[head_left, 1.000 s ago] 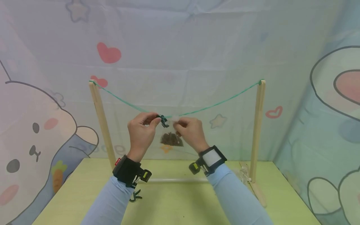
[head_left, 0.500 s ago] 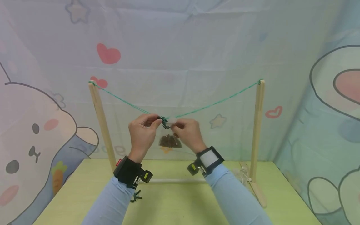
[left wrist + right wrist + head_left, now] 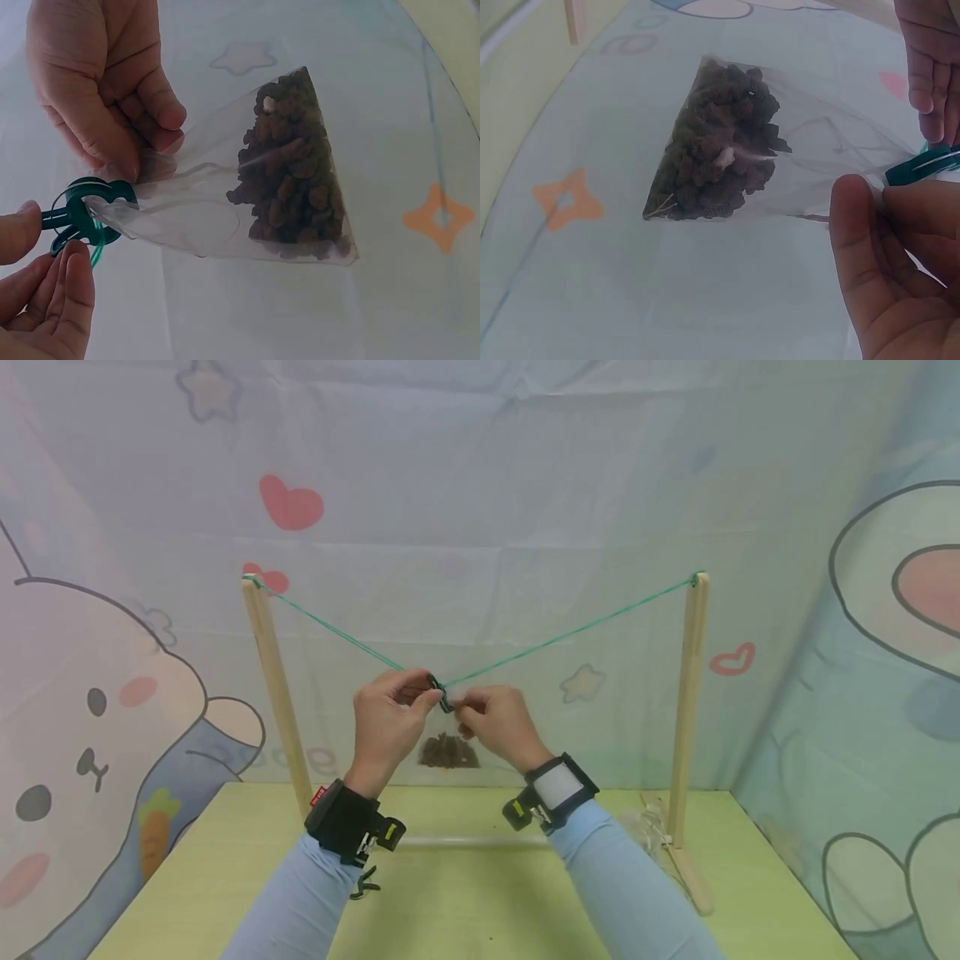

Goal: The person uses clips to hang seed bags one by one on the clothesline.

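Note:
A green string (image 3: 570, 631) runs between two wooden posts and is pulled down into a V at its middle. There my left hand (image 3: 426, 695) pinches a small green clip (image 3: 439, 690) at the string. The clip (image 3: 84, 216) grips the top corner of a clear bag (image 3: 225, 202) holding dark brown pellets (image 3: 292, 176). My right hand (image 3: 463, 705) pinches the bag's top edge just right of the clip. The bag (image 3: 448, 748) hangs below both hands. In the right wrist view my thumb (image 3: 881, 255) presses the bag (image 3: 727, 150) next to the clip (image 3: 927, 164).
The left post (image 3: 273, 693) and right post (image 3: 686, 693) stand on a yellow-green table (image 3: 465, 910), joined by a pale rod (image 3: 465, 841). A second green clip (image 3: 365, 883) lies by my left sleeve. Crumpled clear plastic (image 3: 647, 832) sits near the right post. Cartoon cloth walls surround the table.
Both hands have moved down a little and closer together, pulling the string into a sharper V. The bag hangs lower than before.

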Available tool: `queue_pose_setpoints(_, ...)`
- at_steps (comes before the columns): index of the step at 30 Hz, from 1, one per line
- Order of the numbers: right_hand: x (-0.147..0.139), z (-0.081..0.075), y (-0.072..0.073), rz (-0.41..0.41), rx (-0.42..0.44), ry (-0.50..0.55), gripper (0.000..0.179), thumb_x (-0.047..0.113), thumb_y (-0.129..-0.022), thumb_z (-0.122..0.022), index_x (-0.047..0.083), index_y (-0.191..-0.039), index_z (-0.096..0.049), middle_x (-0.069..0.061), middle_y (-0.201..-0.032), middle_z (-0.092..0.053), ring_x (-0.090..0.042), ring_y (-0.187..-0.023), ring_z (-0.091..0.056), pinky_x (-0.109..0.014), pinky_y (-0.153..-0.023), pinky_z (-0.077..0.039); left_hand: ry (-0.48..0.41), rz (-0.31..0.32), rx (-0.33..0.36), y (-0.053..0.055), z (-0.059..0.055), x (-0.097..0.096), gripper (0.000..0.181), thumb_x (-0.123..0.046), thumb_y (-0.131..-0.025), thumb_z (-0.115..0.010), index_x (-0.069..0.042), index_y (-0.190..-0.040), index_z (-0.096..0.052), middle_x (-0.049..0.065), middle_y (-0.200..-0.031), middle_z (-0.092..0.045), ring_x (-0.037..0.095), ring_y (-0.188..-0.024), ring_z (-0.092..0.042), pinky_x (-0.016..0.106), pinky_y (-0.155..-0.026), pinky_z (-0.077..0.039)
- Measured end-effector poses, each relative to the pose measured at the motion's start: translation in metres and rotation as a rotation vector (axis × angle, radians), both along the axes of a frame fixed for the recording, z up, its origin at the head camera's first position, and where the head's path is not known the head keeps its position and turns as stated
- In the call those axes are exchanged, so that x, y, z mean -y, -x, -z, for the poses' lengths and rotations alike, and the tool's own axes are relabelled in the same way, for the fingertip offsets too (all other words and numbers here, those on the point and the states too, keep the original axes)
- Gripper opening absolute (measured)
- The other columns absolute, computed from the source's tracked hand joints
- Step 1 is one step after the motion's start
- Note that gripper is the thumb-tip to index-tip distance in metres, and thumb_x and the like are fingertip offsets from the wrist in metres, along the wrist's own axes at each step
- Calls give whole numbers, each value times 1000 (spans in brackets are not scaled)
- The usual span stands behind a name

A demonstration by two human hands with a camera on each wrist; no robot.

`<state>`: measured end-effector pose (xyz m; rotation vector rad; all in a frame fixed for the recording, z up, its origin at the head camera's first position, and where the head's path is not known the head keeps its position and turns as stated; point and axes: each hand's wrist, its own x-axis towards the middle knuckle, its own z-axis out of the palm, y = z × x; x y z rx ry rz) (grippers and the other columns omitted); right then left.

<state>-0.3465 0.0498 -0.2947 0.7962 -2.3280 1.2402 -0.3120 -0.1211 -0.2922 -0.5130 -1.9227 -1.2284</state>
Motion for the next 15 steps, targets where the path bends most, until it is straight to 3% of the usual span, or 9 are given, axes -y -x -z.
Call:
queue_pose_setpoints(4, -2, 2, 1, -8, 7, -14, 16, 1, -94, -65, 1, -90, -80, -8, -68, -73, -14, -57, -67, -20, -52, -45, 39, 19, 43, -1, 0, 1, 27, -4, -88, -82, 5, -112, -76, 19, -97, -72, 32, -84, -70, 41, -77, -58)
queue_pose_setpoints(9, -4, 4, 2, -9, 38, -53, 16, 3, -95, -66, 2, -88, -80, -6, -67, -72, -11, -57, -66, -21, -53, -48, 100, 39, 84, -1, 3, 4, 32, -3, -89, -81, 5, -119, -73, 19, -102, -71, 32, -86, -71, 38, -76, -59)
queue_pose_setpoints(15, -9, 7, 3, -56, 85, -125, 18, 4, -99, -64, 2, -87, -78, -6, -68, -71, -11, -59, -64, -22, -54, -47, 203, 44, 44, -8, 13, 12, 43, -5, -89, -81, 6, -128, -69, 20, -110, -69, 32, -91, -70, 39, -76, -60)
